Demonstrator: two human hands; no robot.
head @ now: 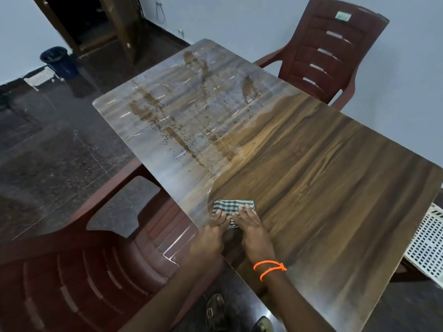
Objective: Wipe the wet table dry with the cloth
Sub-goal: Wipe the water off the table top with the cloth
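Observation:
A green-and-white checked cloth (233, 208) lies flat on the wooden table (323, 176) near its front left edge. My left hand (211, 233) and my right hand (251, 232) press down side by side on the cloth's near part, fingers spread over it. An orange cord is tied round the right wrist. The far left half of the table carries a shiny film of water (182, 109) with streaks and droplets. The near right half looks matt and dry. The cloth sits at the border between the two areas.
A maroon plastic chair (335, 53) stands at the table's far side, another maroon chair (96, 271) close at the near left. A white perforated basket (426, 248) sits at the right edge. A dark bin (57, 59) stands on the floor far left.

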